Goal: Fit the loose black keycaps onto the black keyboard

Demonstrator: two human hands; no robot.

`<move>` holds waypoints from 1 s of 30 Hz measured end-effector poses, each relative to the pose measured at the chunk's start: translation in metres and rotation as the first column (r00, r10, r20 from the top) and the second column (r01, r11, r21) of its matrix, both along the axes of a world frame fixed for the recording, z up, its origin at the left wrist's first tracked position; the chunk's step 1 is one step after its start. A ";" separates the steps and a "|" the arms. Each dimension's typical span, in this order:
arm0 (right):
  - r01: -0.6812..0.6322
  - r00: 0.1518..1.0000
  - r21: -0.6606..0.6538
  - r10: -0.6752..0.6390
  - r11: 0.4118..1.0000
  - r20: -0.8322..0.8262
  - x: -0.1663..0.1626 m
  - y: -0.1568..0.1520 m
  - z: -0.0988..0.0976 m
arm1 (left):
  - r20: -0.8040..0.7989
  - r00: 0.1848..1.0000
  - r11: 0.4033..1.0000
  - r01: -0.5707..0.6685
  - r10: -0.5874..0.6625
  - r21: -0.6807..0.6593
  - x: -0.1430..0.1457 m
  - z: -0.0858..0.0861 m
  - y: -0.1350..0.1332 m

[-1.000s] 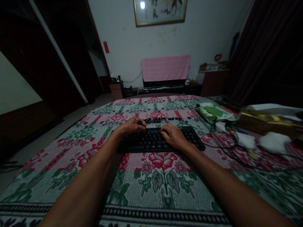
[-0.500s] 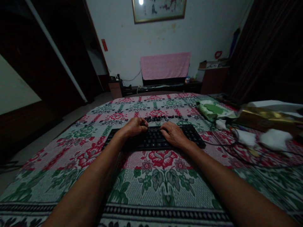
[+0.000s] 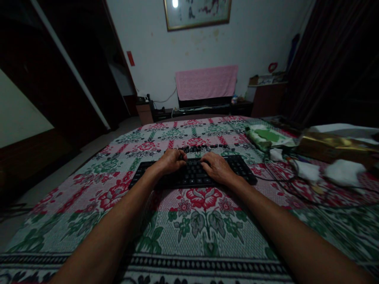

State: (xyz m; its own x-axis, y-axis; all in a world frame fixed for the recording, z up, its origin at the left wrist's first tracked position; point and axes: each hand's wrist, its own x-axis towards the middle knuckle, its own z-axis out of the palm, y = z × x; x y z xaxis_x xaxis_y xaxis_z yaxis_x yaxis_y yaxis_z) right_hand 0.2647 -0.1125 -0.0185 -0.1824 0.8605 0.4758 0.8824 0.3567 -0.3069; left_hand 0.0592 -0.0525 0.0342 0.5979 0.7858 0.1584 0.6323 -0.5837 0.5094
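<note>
A black keyboard (image 3: 194, 175) lies on a bed covered by a red, green and white floral spread (image 3: 201, 221). My left hand (image 3: 172, 161) rests on the keys left of the middle, fingers curved down onto them and holding nothing. My right hand (image 3: 217, 167) lies on the keys just right of the middle, fingers spread over them, also holding nothing. The two hands are close together, a narrow strip of keys between them. Both bare forearms reach in from the bottom of the view.
A black cable (image 3: 284, 185) runs right from the keyboard. On the right of the bed lie a green-and-white packet (image 3: 266, 138), a gold box (image 3: 331, 148) and white wads (image 3: 343, 171). A pink cloth (image 3: 206, 82) covers something against the far wall.
My left hand has slid a little to the right along the keys, uncovering the keyboard's left end. The right hand has stayed in place. The view has tipped slightly.
</note>
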 end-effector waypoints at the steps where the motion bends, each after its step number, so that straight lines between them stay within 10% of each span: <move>1: -0.001 1.000 -0.001 0.001 1.000 0.003 0.000 0.000 0.000 | 0.011 1.000 1.000 -0.004 0.004 -0.007 0.000 0.000 0.001; 16: -0.003 1.000 -0.009 0.004 1.000 0.010 0.001 0.003 -0.002 | 0.204 0.978 0.874 0.054 0.052 -0.483 0.002 0.014 0.018; 24: -0.003 1.000 -0.006 0.003 1.000 0.002 0.000 0.002 0.000 | 0.172 0.985 0.883 0.085 -0.005 -0.461 0.002 0.010 0.020; 30: 0.003 1.000 0.004 -0.003 1.000 0.004 0.001 0.001 -0.001 | 0.256 0.967 0.988 0.048 -0.009 -0.148 -0.011 -0.017 0.009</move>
